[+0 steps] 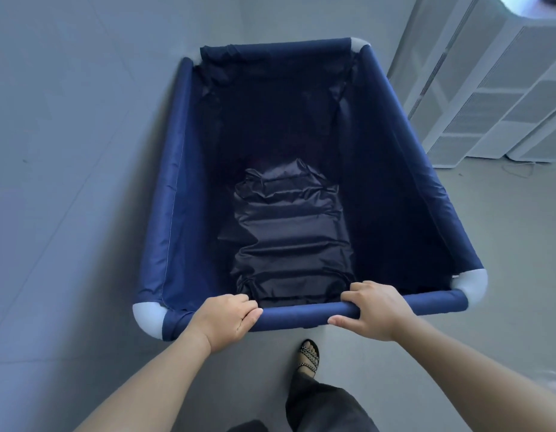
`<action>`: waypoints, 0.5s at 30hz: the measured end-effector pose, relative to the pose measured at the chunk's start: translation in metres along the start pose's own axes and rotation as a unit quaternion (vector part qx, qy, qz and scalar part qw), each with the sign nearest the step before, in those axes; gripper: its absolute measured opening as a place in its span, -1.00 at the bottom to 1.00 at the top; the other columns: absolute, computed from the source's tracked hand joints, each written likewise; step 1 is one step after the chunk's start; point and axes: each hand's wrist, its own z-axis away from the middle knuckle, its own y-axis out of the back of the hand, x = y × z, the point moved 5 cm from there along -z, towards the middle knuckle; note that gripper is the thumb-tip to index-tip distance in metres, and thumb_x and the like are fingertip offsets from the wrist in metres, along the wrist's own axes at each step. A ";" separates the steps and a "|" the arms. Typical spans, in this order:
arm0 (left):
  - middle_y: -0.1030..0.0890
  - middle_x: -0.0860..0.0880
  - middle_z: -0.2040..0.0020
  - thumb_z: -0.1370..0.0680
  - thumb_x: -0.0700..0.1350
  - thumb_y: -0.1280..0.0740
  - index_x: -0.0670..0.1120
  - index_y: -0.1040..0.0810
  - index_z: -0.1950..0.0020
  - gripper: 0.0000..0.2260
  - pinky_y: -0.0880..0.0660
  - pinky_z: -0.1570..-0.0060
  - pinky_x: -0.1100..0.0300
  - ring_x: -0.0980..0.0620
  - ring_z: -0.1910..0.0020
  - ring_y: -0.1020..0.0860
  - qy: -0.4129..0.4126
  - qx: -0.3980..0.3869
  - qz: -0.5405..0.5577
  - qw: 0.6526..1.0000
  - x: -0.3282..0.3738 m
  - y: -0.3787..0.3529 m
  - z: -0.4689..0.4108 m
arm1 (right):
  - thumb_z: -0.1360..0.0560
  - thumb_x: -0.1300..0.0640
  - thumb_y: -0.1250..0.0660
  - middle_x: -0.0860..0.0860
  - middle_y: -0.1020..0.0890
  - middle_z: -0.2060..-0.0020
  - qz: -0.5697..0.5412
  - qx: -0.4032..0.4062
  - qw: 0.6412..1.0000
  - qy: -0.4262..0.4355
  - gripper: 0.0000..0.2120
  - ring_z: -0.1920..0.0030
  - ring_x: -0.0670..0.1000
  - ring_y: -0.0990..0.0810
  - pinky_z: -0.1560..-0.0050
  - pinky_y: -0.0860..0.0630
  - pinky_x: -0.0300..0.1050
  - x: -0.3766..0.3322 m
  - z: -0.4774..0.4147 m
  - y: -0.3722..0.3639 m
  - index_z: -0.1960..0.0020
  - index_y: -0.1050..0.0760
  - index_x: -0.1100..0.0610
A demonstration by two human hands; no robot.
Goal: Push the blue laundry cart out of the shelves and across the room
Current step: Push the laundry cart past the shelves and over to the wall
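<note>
The blue laundry cart [177,188] fills the middle of the head view, a navy fabric bin with a padded tube rim and pale grey corner pieces. It looks empty, showing only wrinkled dark lining at the bottom. My left hand [227,318] is wrapped around the near rim bar, left of centre. My right hand [375,310] grips the same bar right of centre, fingers curled over the top. The cart stands on a grey floor; its wheels are hidden beneath it.
A plain grey wall [67,151] runs close along the cart's left side. White louvred units [489,98] stand at the upper right. My sandalled foot [308,357] and dark trouser leg are just behind the cart. Open grey floor [504,229] lies to the right.
</note>
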 end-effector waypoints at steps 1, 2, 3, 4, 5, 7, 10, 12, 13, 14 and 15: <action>-0.42 0.08 0.20 -0.62 0.09 0.03 0.01 -0.41 0.14 -0.70 -0.31 0.26 0.14 0.04 0.18 -0.44 -0.004 -0.003 0.005 1.000 -0.001 0.001 0.002 | -0.30 -0.55 0.10 -0.15 -0.42 0.28 -0.002 0.004 1.000 -0.005 -0.39 0.23 -0.10 -0.39 0.32 -0.29 -0.13 -0.004 0.002 -0.001 0.17 -0.43 -0.09; -0.40 0.10 0.21 -0.62 0.08 0.02 0.01 -0.40 0.15 -0.70 -0.32 0.25 0.14 0.05 0.20 -0.42 -0.008 -0.008 0.009 1.000 -0.002 0.000 0.006 | -0.30 -0.55 0.10 -0.15 -0.42 0.28 -0.003 0.008 1.000 -0.009 -0.39 0.23 -0.10 -0.39 0.32 -0.28 -0.13 -0.008 0.004 -0.002 0.17 -0.44 -0.09; -0.38 0.11 0.22 -0.62 0.07 0.02 0.01 -0.39 0.16 -0.70 -0.33 0.25 0.14 0.05 0.21 -0.41 -0.013 -0.011 0.011 1.000 -0.003 0.000 0.009 | -0.30 -0.54 0.09 -0.15 -0.42 0.29 -0.003 0.011 1.000 -0.013 -0.39 0.23 -0.10 -0.39 0.33 -0.27 -0.13 -0.013 0.007 -0.004 0.17 -0.44 -0.09; -0.38 0.11 0.22 -0.62 0.07 0.02 0.01 -0.39 0.17 -0.71 -0.34 0.24 0.14 0.05 0.22 -0.40 -0.019 -0.012 0.012 1.000 -0.005 -0.002 0.014 | -0.30 -0.54 0.09 -0.14 -0.42 0.29 -0.001 0.015 1.000 -0.016 -0.39 0.24 -0.11 -0.39 0.34 -0.27 -0.14 -0.018 0.010 -0.006 0.17 -0.44 -0.09; -0.38 0.10 0.23 -0.62 0.07 0.01 0.01 -0.37 0.18 -0.71 -0.35 0.24 0.13 0.05 0.22 -0.41 -0.024 -0.012 0.014 1.000 -0.006 -0.004 0.020 | -0.30 -0.54 0.09 -0.14 -0.42 0.30 0.000 0.019 1.000 -0.020 -0.40 0.24 -0.11 -0.38 0.35 -0.26 -0.15 -0.024 0.015 -0.009 0.18 -0.43 -0.09; -0.38 0.11 0.24 -0.62 0.07 0.01 0.03 -0.32 0.22 -0.72 -0.35 0.25 0.13 0.05 0.24 -0.39 -0.036 -0.006 0.019 0.999 -0.009 -0.009 0.035 | -0.30 -0.54 0.10 -0.14 -0.43 0.30 0.002 0.031 0.999 -0.026 -0.40 0.25 -0.11 -0.38 0.37 -0.23 -0.15 -0.037 0.025 -0.017 0.20 -0.42 -0.09; -0.38 0.10 0.26 -0.62 0.07 0.00 0.04 -0.30 0.25 -0.72 -0.33 0.29 0.13 0.06 0.27 -0.36 -0.056 0.007 0.018 0.998 -0.013 -0.020 0.060 | -0.29 -0.54 0.11 -0.13 -0.44 0.31 0.003 0.039 0.999 -0.033 -0.39 0.25 -0.10 -0.40 0.38 -0.21 -0.15 -0.060 0.044 -0.029 0.21 -0.43 -0.08; -0.38 0.10 0.26 -0.62 0.07 0.00 0.02 -0.34 0.23 -0.71 -0.33 0.30 0.13 0.05 0.27 -0.38 -0.068 0.017 0.013 0.997 -0.016 -0.028 0.077 | -0.29 -0.55 0.11 -0.14 -0.43 0.31 0.001 0.044 0.998 -0.038 -0.39 0.25 -0.10 -0.41 0.37 -0.21 -0.16 -0.076 0.057 -0.038 0.22 -0.42 -0.08; -0.38 0.10 0.26 -0.61 0.07 0.00 0.02 -0.35 0.23 -0.71 -0.33 0.30 0.13 0.04 0.27 -0.39 -0.074 0.020 0.008 0.997 -0.017 -0.031 0.085 | -0.29 -0.55 0.12 -0.14 -0.43 0.32 0.001 0.047 0.998 -0.041 -0.39 0.24 -0.10 -0.41 0.37 -0.21 -0.16 -0.084 0.064 -0.041 0.23 -0.42 -0.08; -0.38 0.10 0.26 -0.61 0.07 0.00 0.03 -0.33 0.24 -0.71 -0.33 0.31 0.12 0.05 0.27 -0.38 -0.080 0.022 0.004 0.997 -0.020 -0.034 0.093 | -0.29 -0.54 0.12 -0.13 -0.43 0.32 0.003 0.051 0.998 -0.044 -0.39 0.24 -0.10 -0.41 0.38 -0.20 -0.16 -0.093 0.069 -0.044 0.23 -0.42 -0.08; -0.38 0.11 0.26 -0.61 0.07 0.01 0.05 -0.30 0.25 -0.72 -0.33 0.31 0.13 0.06 0.27 -0.37 -0.085 0.023 0.001 0.996 -0.023 -0.037 0.101 | -0.29 -0.54 0.12 -0.13 -0.43 0.31 0.004 0.053 0.997 -0.048 -0.39 0.24 -0.09 -0.42 0.38 -0.19 -0.16 -0.102 0.074 -0.047 0.23 -0.42 -0.08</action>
